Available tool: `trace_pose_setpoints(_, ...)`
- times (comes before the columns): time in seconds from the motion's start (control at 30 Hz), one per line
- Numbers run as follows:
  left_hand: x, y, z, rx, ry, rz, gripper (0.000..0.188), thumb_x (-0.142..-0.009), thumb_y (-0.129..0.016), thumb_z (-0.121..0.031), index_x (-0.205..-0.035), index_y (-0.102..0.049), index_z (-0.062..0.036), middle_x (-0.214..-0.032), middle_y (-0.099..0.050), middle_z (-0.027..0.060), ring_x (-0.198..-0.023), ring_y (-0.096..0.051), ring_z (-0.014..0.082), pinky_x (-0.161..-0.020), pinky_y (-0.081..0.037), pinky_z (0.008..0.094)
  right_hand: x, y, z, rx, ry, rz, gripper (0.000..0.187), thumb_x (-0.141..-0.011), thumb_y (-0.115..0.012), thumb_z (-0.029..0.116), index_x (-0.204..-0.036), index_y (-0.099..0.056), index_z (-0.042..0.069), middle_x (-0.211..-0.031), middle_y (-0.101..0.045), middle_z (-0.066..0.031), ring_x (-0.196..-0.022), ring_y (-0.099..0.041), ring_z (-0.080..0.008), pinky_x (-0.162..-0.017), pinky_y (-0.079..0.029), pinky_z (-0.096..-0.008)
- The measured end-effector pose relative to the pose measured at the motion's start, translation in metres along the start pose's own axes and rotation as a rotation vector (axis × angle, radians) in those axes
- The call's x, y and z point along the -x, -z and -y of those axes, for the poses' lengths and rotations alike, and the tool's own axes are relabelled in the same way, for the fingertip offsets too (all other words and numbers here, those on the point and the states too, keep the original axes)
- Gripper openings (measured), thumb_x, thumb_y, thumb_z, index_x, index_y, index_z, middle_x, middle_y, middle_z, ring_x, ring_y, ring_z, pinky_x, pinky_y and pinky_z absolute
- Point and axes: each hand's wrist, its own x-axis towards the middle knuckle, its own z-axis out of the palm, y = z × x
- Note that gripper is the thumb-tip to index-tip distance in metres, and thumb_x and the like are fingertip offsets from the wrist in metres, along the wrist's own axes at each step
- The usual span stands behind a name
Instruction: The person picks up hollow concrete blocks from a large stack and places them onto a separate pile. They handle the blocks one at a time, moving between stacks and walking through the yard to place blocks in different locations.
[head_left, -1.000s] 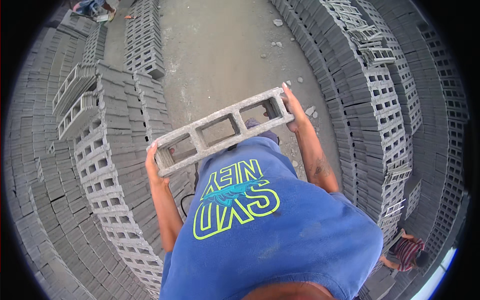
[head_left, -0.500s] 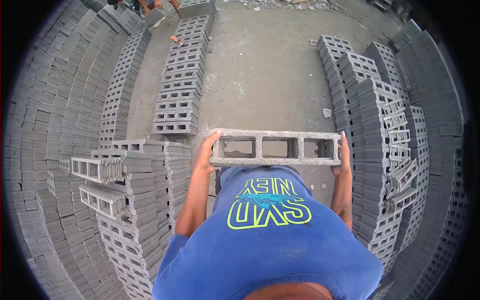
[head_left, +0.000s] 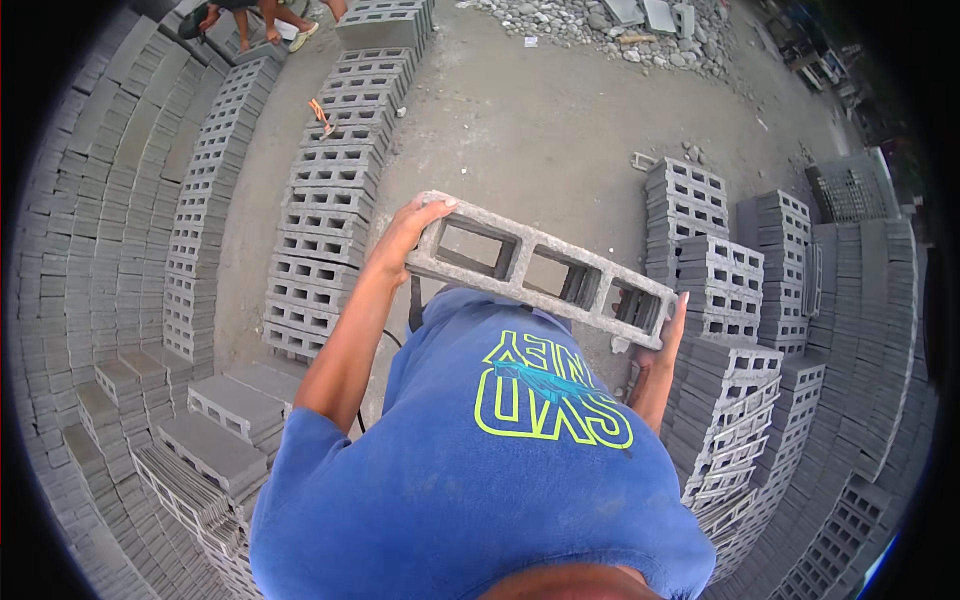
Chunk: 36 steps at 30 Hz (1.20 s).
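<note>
A grey hollow concrete block (head_left: 522, 259) with three openings is held across in front of my chest, between my two hands. It tilts, its left end higher and farther from me than its right end. My left hand (head_left: 408, 232) grips the left end, thumb laid along the top edge. At the other end, my right hand (head_left: 666, 338) presses the lower right end, fingers partly hidden behind it. Bare ground shows through the openings.
A long row of hollow blocks (head_left: 325, 200) runs ahead on the left, an orange-handled tool (head_left: 321, 116) on it. Block stacks (head_left: 720, 290) stand close on the right. Far left, another person's hand (head_left: 273, 34) reaches to blocks. Rubble (head_left: 660, 40) lies at the far end.
The block has gone from level to tilted, its left end raised and its right end lowered. The view has turned toward the right. The other person has shifted to the left row.
</note>
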Motion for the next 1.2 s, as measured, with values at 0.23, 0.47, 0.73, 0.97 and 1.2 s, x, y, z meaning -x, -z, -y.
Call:
trace_pose_setpoints(0.23,-0.236,-0.158,-0.081,-0.142,0.089,0.294,0.044,-0.08,-0.059,-0.038,-0.113,-0.055,-0.0087,-0.102,-0.057,0.005,-0.092,-0.054,0.0161,-0.077,-0.047,0.0324,-0.134,0.039,0.148,-0.069,0.209,-0.277,0.061,-0.088,-0.043,0.053,-0.11,-0.054,-0.004,-0.097,-0.063,-0.0177,-0.081,-0.064,-0.0288,-0.074,-0.053,-0.0431)
trace_pose_setpoints(0.47,-0.452,-0.243,-0.157,-0.043,0.191,0.366,0.049,-0.076,-0.063,-0.033,-0.115,-0.054,-0.0054,-0.101,-0.057,0.008,-0.089,-0.056,0.0191,-0.07,-0.048,0.0348,-0.31,0.006,0.276,-0.018,0.119,-0.354,0.065,-0.083,-0.052,0.057,-0.114,-0.055,0.0,-0.107,-0.06,-0.016,-0.089,-0.06,-0.0236,-0.077,-0.05,-0.0364)
trace_pose_setpoints(0.73,-0.699,-0.291,-0.294,-0.074,0.16,0.243,0.056,-0.068,-0.061,-0.014,-0.122,-0.048,-0.0028,-0.104,-0.057,0.0124,-0.086,-0.059,0.0253,-0.071,-0.051,0.0378,-0.591,-0.071,0.398,0.128,0.025,-0.209,0.064,-0.081,-0.054,0.058,-0.109,-0.057,0.0,-0.095,-0.058,-0.0098,-0.081,-0.057,-0.0178,-0.071,-0.046,-0.0293)
trace_pose_setpoints(0.97,-0.9,-0.423,-0.403,-0.249,0.152,0.342,0.053,-0.065,-0.061,-0.018,-0.115,-0.051,-0.0038,-0.098,-0.057,0.0085,-0.083,-0.055,0.0211,-0.07,-0.048,0.033,-0.761,-0.07,0.489,-0.171,0.061,-0.288,0.056,-0.08,-0.058,0.054,-0.103,-0.061,0.003,-0.091,-0.06,-0.0067,-0.078,-0.056,-0.0172,-0.069,-0.046,-0.0296)
trace_pose_setpoints(1.2,-1.079,-0.647,-0.423,-0.279,0.263,0.581,0.047,-0.068,-0.063,-0.016,-0.112,-0.053,-0.0053,-0.096,-0.057,0.0061,-0.084,-0.055,0.0179,-0.071,-0.046,0.0316,-0.842,-0.001,0.653,-0.249,0.222,-0.571,0.051,-0.083,-0.056,0.051,-0.1,-0.06,0.004,-0.088,-0.062,-0.0115,-0.074,-0.06,-0.02,-0.067,-0.05,-0.0318)
